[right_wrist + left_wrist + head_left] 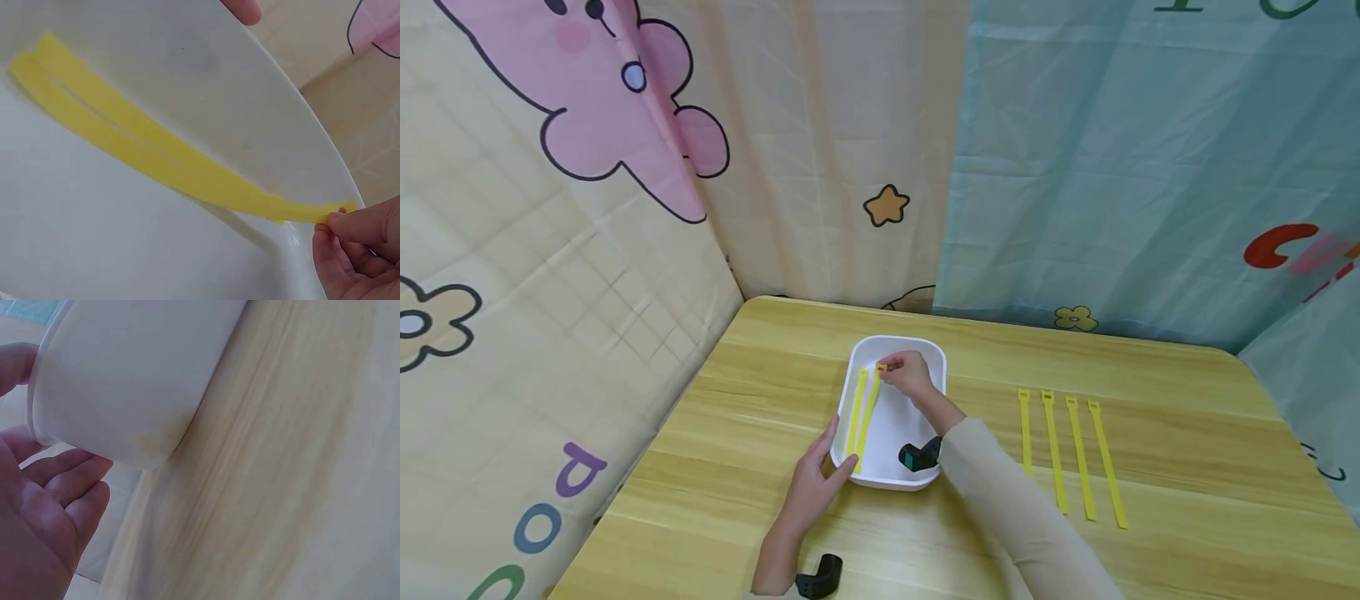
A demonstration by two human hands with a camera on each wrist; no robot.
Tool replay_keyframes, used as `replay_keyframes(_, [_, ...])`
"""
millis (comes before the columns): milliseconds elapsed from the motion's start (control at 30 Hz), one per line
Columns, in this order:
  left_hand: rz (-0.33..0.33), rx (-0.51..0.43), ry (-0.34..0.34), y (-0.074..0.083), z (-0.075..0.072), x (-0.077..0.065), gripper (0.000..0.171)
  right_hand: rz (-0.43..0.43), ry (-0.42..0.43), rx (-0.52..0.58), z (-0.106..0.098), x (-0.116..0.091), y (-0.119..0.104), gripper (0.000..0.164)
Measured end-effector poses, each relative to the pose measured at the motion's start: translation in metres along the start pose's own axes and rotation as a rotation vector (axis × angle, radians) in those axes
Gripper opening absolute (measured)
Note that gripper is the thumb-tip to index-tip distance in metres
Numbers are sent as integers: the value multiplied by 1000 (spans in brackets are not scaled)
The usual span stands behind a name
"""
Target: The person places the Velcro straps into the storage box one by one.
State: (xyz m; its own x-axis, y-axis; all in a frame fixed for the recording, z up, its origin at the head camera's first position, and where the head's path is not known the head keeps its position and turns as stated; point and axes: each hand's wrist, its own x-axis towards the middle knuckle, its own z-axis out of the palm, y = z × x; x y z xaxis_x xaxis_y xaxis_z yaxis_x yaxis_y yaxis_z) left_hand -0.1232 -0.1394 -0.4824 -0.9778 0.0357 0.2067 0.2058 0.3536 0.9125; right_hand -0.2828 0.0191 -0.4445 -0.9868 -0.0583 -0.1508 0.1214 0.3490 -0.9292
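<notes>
A white plastic tub (898,425) stands on the table, and two yellow straps with slotted heads are inside it. My right hand (908,373) pinches the slotted head of one yellow strap (870,408) between thumb and finger. In the right wrist view this held strap (94,134) bows with its head end raised, while its far end rests low in the tub. Right beside it lies the other strap (125,103), partly covered near the head. At the tub's near left corner my left hand (811,487) grips the rim, thumb over the edge and fingers outside.
Several more yellow straps (1078,458) lie side by side on the wooden table (1195,450), right of the tub. Black wrist cameras (919,455) sit on both wrists. Printed curtains (835,150) hang behind the table and along its left side.
</notes>
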Motion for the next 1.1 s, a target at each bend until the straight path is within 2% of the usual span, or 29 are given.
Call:
replay_keyframes(200, [-28, -3, -3, 3, -1, -1, 66, 37, 0, 26, 2, 4, 0, 15])
replay_keyframes(1100, [-34, -15, -15, 2, -1, 0, 66, 31, 16, 11, 0, 4, 7, 16])
